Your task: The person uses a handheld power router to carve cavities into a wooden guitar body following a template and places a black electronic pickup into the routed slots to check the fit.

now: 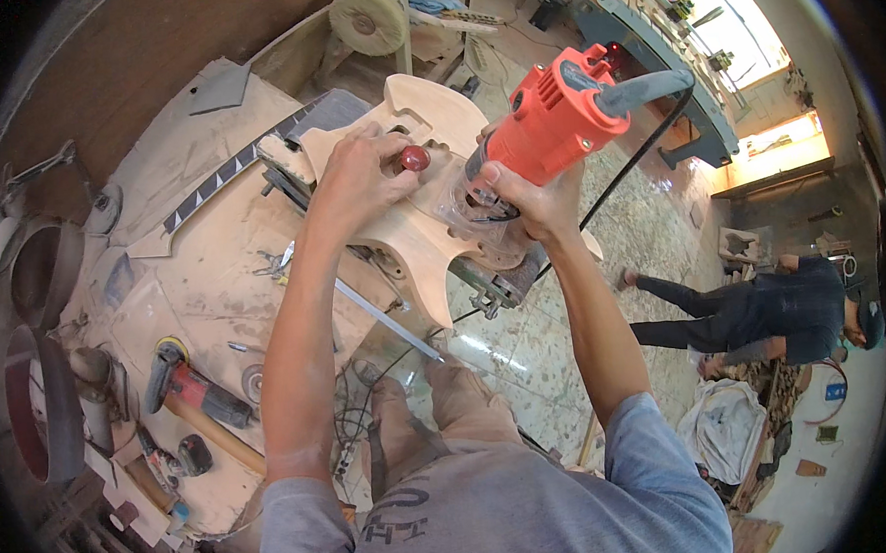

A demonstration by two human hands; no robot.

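A pale, unpainted wooden guitar body (413,268) rests on a metal clamping fixture (502,291) at the bench edge. An orange-red hand router (565,110) with a grey hose and clear base (460,216) stands tilted on the body. My right hand (534,197) is wrapped round the router's lower housing, thumb forward. My left hand (363,176), on the body's left part, has its fingers closed on a dark red round knob (415,158). The knob's mounting is partly hidden. A long steel bar (385,325) slants out below the body.
The dusty bench (184,300) holds an angle sander (204,394), a drill (167,456) and a dark-edged wooden strip (204,199). Sanding belts (44,403) lie left. Cables (357,446) run by my feet. A grey machine (652,55) stands back right. Another person (785,309) is at right.
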